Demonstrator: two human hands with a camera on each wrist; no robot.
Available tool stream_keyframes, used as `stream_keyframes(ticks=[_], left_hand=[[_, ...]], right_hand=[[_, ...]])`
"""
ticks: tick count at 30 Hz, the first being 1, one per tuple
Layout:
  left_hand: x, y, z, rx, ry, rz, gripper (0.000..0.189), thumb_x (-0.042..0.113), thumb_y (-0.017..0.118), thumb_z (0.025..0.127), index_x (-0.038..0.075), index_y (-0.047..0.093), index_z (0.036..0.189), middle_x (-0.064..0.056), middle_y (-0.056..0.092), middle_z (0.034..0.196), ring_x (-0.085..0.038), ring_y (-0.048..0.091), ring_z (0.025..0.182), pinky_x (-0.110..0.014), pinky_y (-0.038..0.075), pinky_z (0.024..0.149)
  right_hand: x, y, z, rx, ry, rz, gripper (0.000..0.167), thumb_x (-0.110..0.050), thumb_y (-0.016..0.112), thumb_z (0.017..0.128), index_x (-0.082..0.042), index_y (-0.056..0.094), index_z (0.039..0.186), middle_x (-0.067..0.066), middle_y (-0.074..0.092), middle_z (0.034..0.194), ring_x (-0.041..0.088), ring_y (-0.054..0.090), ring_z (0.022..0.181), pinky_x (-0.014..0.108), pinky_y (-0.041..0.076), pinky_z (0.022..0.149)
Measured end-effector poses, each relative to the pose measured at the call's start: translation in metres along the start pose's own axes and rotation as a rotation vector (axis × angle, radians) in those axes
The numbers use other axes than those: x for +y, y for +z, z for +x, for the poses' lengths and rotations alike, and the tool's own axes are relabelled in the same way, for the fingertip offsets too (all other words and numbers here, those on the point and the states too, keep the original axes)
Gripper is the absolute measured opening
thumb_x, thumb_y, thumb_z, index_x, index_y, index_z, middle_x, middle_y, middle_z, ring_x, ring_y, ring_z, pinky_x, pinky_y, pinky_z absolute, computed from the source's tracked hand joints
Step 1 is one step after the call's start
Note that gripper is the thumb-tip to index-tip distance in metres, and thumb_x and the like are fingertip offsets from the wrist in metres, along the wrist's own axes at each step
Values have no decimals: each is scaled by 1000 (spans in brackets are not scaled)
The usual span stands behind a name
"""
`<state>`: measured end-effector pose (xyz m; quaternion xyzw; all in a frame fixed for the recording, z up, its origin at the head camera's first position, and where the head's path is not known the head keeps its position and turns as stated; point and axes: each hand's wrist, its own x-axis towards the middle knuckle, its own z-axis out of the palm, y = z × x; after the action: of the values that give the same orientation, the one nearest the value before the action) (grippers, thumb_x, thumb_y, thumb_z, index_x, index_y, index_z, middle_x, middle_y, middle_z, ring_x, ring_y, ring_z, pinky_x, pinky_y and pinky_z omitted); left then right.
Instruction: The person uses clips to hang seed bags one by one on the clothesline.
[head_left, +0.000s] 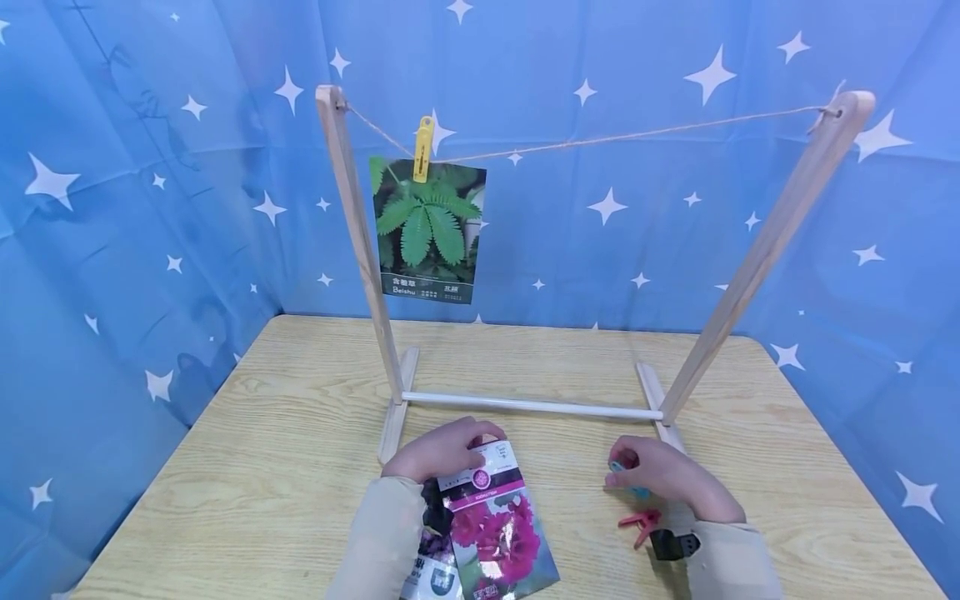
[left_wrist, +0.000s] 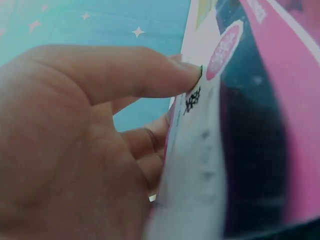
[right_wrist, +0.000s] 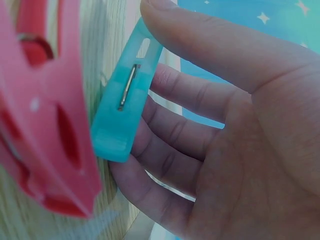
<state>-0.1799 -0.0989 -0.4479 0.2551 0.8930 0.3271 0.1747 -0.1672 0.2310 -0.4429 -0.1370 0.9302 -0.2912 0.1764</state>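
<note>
My left hand (head_left: 448, 450) pinches the top edge of a seed packet (head_left: 497, 533) with pink flowers on it, thumb on the printed face and fingers behind, as the left wrist view shows. Partly under it lies a second packet (head_left: 435, 575) with purple flowers. On the right, my right hand (head_left: 663, 473) holds a teal clothespin (right_wrist: 125, 95) between thumb and fingers, low over the table. Right beside that hand lies a red clothespin (head_left: 641, 525), large at the left of the right wrist view.
A wooden frame with two posts (head_left: 363, 250) and a white bottom bar (head_left: 532, 406) stands at the back. A string (head_left: 630, 136) spans its tops. From it hangs a green-leaf packet (head_left: 427, 242) under a yellow clothespin (head_left: 423, 150). A starry blue curtain (head_left: 570, 250) surrounds the table.
</note>
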Motion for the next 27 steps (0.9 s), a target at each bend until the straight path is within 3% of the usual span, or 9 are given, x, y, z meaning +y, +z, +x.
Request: stream_keyframes(ticks=[6, 11, 17, 21, 27], left_hand=[[1, 0, 2, 2, 15, -30, 43, 6, 53, 83, 25, 51, 123, 8, 51, 114, -9, 48, 93, -27, 42, 79], [5, 1, 2, 37, -16, -100, 47, 11, 47, 85, 23, 45, 130, 5, 47, 126, -9, 48, 103, -31, 40, 88], [8, 1, 1, 68, -62, -231, 39, 13, 47, 86, 18, 49, 125, 2, 55, 108, -11, 55, 83, -28, 47, 70], [8, 1, -1, 89, -89, -218, 30, 15, 50, 88, 19, 51, 117, 2, 54, 96, -12, 55, 72, -28, 47, 60], [7, 1, 0, 97, -108, -208, 23, 15, 52, 87, 22, 52, 108, 3, 53, 92, -14, 55, 71, -30, 47, 59]], right_hand=[[-1, -1, -1, -5, -8, 10, 31, -36, 68, 77, -11, 56, 90, -1, 49, 74, 15, 42, 65, 28, 35, 55], [-1, -1, -1, 0, -18, 6, 30, -35, 67, 77, -11, 56, 90, -1, 49, 74, 14, 42, 64, 28, 35, 54], [0, -1, -2, -2, -16, 9, 30, -36, 67, 77, -11, 56, 89, -1, 49, 73, 14, 43, 63, 27, 35, 54], [0, -3, -3, -1, -19, 21, 28, -35, 66, 79, -11, 56, 91, 0, 49, 73, 15, 43, 62, 28, 34, 53], [1, -5, -4, 31, -38, 7, 27, -34, 64, 81, -11, 57, 92, 0, 50, 73, 14, 44, 61, 26, 35, 52]])
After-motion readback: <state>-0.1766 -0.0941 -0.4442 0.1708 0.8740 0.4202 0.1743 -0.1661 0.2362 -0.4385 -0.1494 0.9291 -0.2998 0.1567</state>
